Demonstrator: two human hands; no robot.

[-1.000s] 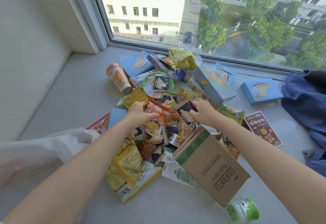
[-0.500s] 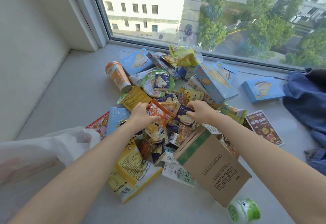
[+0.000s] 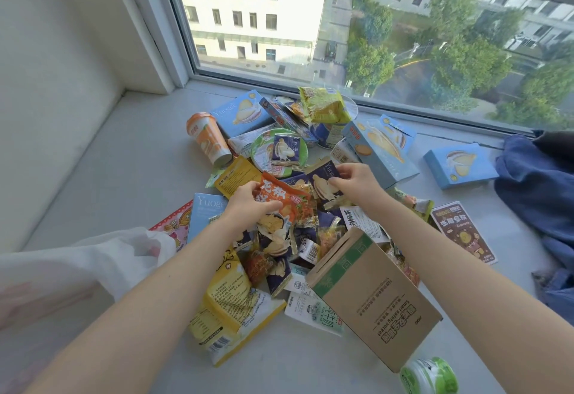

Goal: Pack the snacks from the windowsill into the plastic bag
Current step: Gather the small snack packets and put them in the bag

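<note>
The left hand [image 3: 248, 207] pinches an orange packet [image 3: 281, 193] in its fingers; at 3 o'clock, the right hand [image 3: 357, 182] pinches a navy packet [image 3: 321, 184].

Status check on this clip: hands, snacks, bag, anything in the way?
Left hand grips orange packet; right hand pinches dark blue packet. Plastic bag lies at left, both packets outside it. Cardboard box beside right forearm, may crowd reach.
</note>
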